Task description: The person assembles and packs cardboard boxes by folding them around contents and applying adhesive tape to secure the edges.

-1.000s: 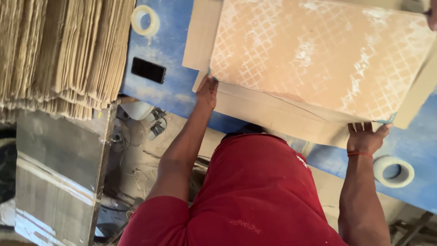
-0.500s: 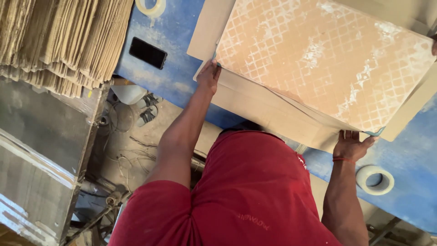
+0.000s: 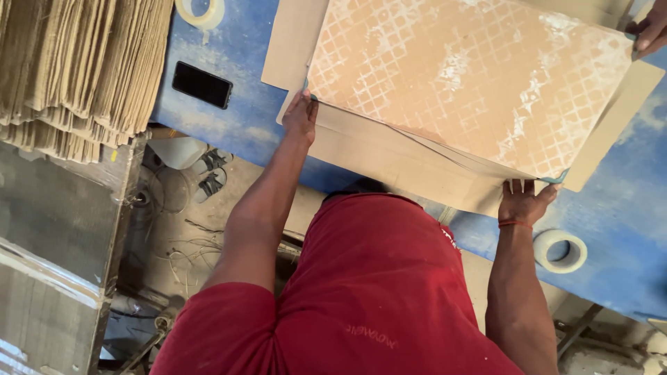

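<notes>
A large orange-beige tile [image 3: 472, 83] with a white lattice pattern lies on a brown cardboard sheet [image 3: 389, 163] on the blue table [image 3: 625, 229]. My left hand [image 3: 300, 114] grips the tile's near left corner. At the near right corner, my right hand [image 3: 524, 201] holds the tile's edge together with the cardboard under it; a red thread is on that wrist. Another person's hand [image 3: 649, 31] touches the tile's far right corner.
A stack of flattened cardboard [image 3: 76, 62] fills the upper left. A black phone [image 3: 201, 85] and a tape roll [image 3: 200, 10] lie on the table's left part, and another tape roll [image 3: 560, 250] near my right wrist. Cables and debris cover the floor below.
Both hands keep their hold on the tile's near corners. The view has drifted, so the tile, hands and tape rolls sit slightly further left and higher in the picture.
</notes>
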